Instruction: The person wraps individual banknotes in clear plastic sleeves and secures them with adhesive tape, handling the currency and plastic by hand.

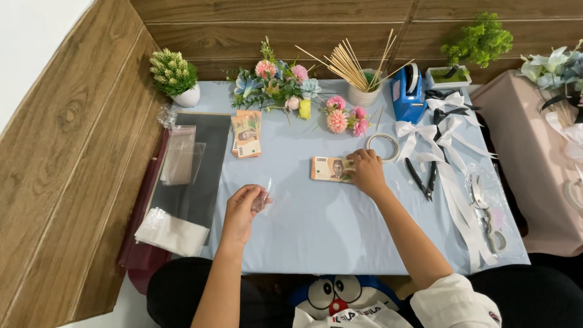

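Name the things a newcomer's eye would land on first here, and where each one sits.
At the centre of the pale blue table, the right hand rests on a stack of banknotes. The left hand pinches a small clear plastic sleeve. Artificial flowers and wooden skewers in a cup line the back edge.

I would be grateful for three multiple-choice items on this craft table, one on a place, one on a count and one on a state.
1. Where does the blue tape dispenser stand?
A. right of the cup of wooden sticks
B. beside the clear sleeves
C. at the near table edge

2. How many banknote stacks lie on the blue tablecloth?
A. one
B. two
C. four

3. What is the left hand doing?
A. lying flat
B. pinching a small clear plastic piece
C. gripping scissors

Answers: 1 A, it stands just right of the cup. 2 B, one stack near the flowers, one stack under the right hand. 3 B, fingertips close on the plastic.
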